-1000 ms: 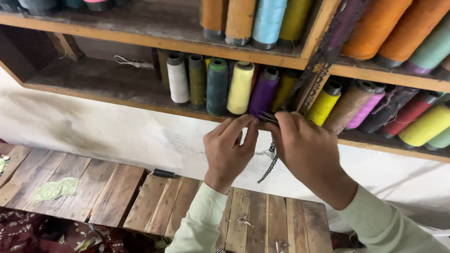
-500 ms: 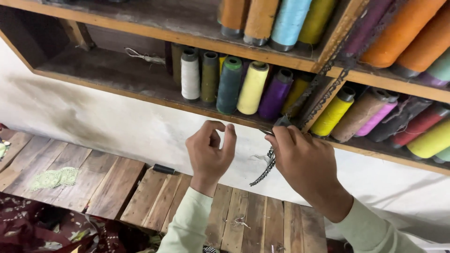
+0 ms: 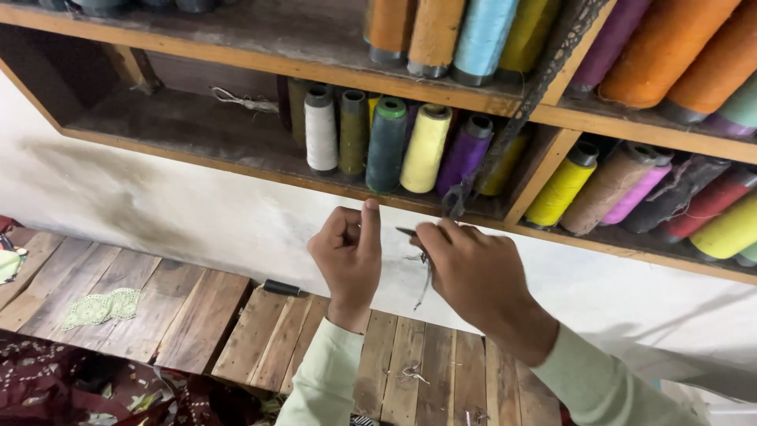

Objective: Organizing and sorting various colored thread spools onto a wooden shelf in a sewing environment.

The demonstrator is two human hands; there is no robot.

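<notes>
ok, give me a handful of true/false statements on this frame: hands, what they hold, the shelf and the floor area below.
1. The right hand pinches a small dark tool with dark thread dangling below it. True.
2. The left hand grips a thread spool. False: it holds no spool; it is loosely curled beside the right hand, thumb up.
3. A white spool stands left of an olive spool on the lower shelf. True.
4. The lower shelf is full of spools from end to end. False: its left part holds no spools, only a scrap of string.
5. A pale green lace piece lies on the wooden planks. True.
6. The two hands are clasped together. False: a gap shows between them.
</notes>
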